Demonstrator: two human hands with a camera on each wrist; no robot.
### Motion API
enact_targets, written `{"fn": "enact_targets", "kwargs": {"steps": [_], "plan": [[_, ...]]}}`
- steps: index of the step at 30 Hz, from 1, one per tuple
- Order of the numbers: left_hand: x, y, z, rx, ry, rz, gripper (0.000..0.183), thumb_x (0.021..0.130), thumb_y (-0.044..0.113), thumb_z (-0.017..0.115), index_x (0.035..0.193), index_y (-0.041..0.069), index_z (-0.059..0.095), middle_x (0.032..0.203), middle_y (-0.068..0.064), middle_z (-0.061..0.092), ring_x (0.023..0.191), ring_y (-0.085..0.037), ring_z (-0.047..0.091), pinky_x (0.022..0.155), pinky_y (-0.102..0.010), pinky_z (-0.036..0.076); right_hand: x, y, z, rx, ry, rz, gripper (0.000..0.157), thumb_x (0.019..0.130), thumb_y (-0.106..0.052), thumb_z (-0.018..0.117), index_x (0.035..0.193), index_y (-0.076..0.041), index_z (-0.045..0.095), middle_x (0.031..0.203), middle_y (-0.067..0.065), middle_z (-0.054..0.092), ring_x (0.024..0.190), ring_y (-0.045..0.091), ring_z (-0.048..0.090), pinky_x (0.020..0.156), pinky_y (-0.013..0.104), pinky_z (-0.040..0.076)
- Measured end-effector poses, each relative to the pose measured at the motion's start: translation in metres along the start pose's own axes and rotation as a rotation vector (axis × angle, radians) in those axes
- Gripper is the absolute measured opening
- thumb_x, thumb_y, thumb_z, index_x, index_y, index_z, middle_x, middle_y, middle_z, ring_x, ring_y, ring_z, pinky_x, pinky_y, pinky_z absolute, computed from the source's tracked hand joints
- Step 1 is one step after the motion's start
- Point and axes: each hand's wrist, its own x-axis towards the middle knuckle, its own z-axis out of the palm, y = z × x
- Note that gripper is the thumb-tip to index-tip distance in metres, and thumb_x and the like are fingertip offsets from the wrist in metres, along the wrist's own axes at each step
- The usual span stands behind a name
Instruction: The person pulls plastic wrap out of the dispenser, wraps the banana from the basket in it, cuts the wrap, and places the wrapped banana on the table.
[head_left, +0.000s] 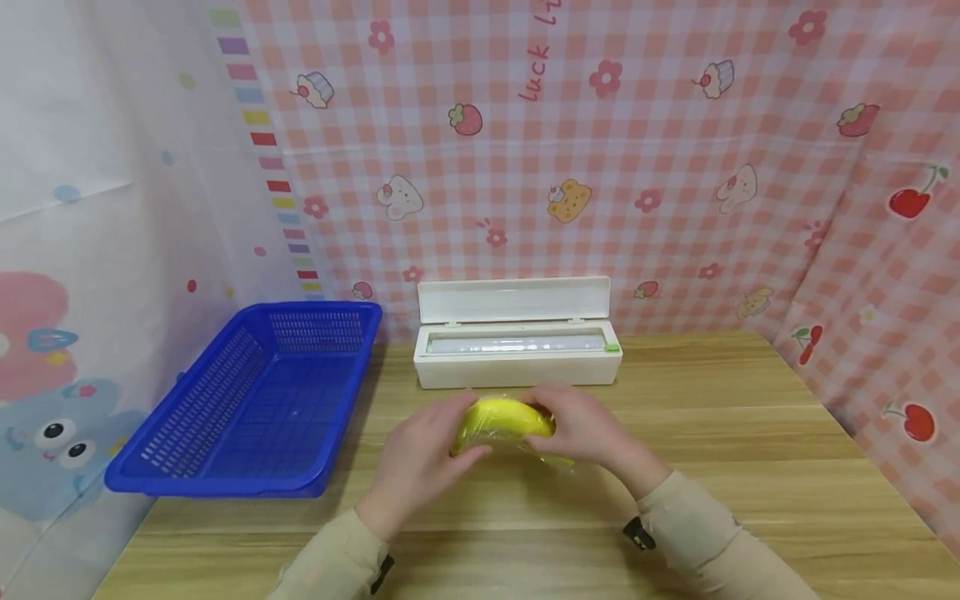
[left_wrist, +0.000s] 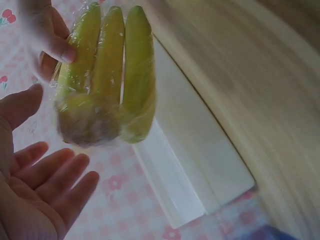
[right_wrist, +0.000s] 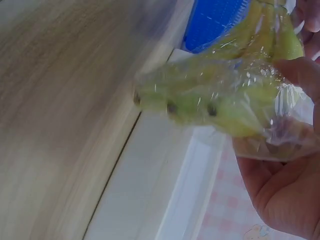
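Observation:
A bunch of yellow bananas (head_left: 502, 412), greenish in the wrist views, is wrapped in clear plastic film (right_wrist: 270, 117) and held above the table. My right hand (head_left: 581, 429) grips one end of it, with the thumb and fingers on the film. My left hand (head_left: 427, 450) is at the other end; in the left wrist view its fingers (left_wrist: 75, 187) are spread and stand apart from the bananas (left_wrist: 137, 75). Loose film gathers by the right palm. Behind the hands stands a white film dispenser (head_left: 517, 369), its lid (head_left: 517, 300) raised.
A blue plastic basket (head_left: 225, 483) stands on the left of the wooden table (head_left: 720, 433). Inside the dispenser lies a film roll (head_left: 517, 344), with a green slider (head_left: 612, 347) at its right end. A pink checked cloth (head_left: 480, 183) hangs behind.

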Motion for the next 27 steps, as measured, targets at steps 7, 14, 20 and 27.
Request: {"fn": "enact_targets", "kwargs": {"steps": [7,14,20,27], "plan": [[0.01,0.003,0.004,-0.004,-0.173,-0.085,0.07,0.072,0.029,0.09,0.13,0.01,0.055,0.117,-0.008,0.067,0.104,-0.024,0.064,0.084,-0.038,0.056,0.002,-0.009,0.001,-0.118,0.0,-0.017,0.04,0.075,-0.028,0.083,0.109,-0.012,0.069,0.091,-0.008,0.059,0.074,0.007,0.049,0.061,0.024,0.043],[0.014,0.007,0.009,-0.012,-0.286,-0.157,0.067,0.073,0.026,0.089,0.13,0.01,0.057,0.116,-0.009,0.067,0.101,-0.024,0.063,0.078,-0.038,0.056,0.002,-0.014,0.004,-0.165,-0.002,-0.047,0.039,0.075,-0.028,0.084,0.106,-0.012,0.069,0.091,-0.006,0.059,0.073,0.009,0.048,0.061,0.024,0.043],[0.015,0.006,0.017,0.026,-0.297,-0.142,0.057,0.074,0.024,0.088,0.122,0.009,0.062,0.106,-0.007,0.068,0.091,-0.021,0.064,0.071,-0.036,0.056,0.002,-0.016,0.005,-0.201,0.019,-0.059,0.038,0.074,-0.028,0.084,0.105,-0.012,0.069,0.09,-0.005,0.058,0.074,0.01,0.048,0.059,0.023,0.042],[0.014,0.006,0.025,0.08,-0.263,-0.123,0.047,0.075,0.018,0.086,0.115,0.009,0.065,0.096,-0.006,0.07,0.082,-0.02,0.064,0.064,-0.033,0.055,0.002,-0.017,0.006,-0.213,0.04,-0.065,0.036,0.074,-0.026,0.084,0.103,-0.013,0.068,0.089,-0.006,0.057,0.074,0.009,0.046,0.057,0.023,0.041]]}}
